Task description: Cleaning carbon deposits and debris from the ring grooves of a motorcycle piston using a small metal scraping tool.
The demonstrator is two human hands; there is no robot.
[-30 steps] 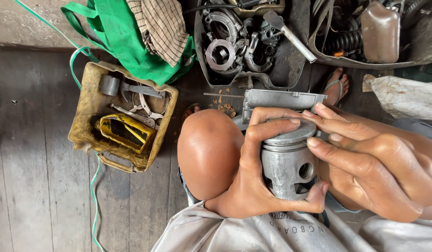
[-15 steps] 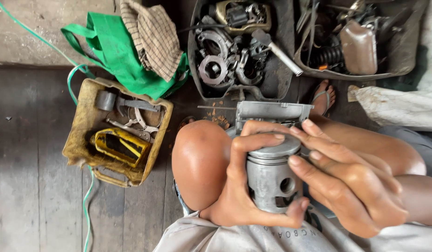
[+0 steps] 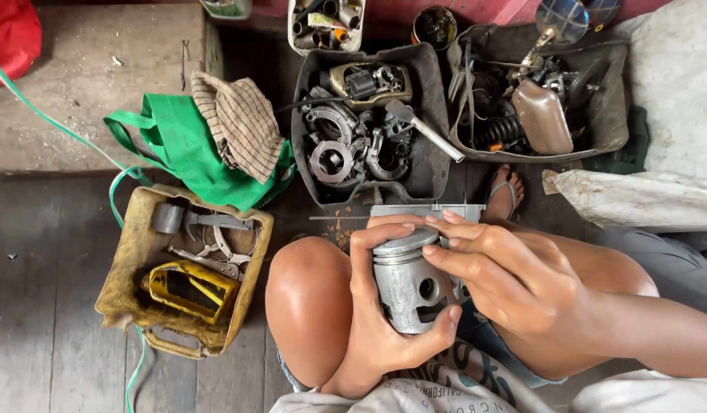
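A worn floor of dark wooden planks (image 3: 55, 306) is seen from above, with a raised concrete slab (image 3: 86, 92) at the upper left. Nearest the camera, a grey metal piston (image 3: 407, 279) is held above the lap, just right of a bare knee (image 3: 308, 306). It is gripped by the left hand (image 3: 376, 336) from below and from the side: the thumb is pressed against its lower right wall, and the fingers (image 3: 365, 252) are curled over its left side up to the crown. The right hand (image 3: 514, 283) is laid against the piston's right side, its fingers narrowly bunched and touching the crown edge. Just behind the crown, a metal caliper (image 3: 426, 210) is seen lying crosswise; whether it is gripped cannot be told.

To the left, well apart from the hands, a dirty yellow container (image 3: 132, 252) of tools is set on the floor, with open planks around its left edge. Behind it, a green bag (image 3: 178, 145) and a checked cloth (image 3: 239, 122) are piled. Farther off, a black tray (image 3: 434, 164) of engine parts is placed just beyond the caliper, and a second tray (image 3: 609, 99) of parts lies to its right. A sandalled foot (image 3: 506, 191) is placed between them. A white sack (image 3: 644, 199) is spread at the right edge.
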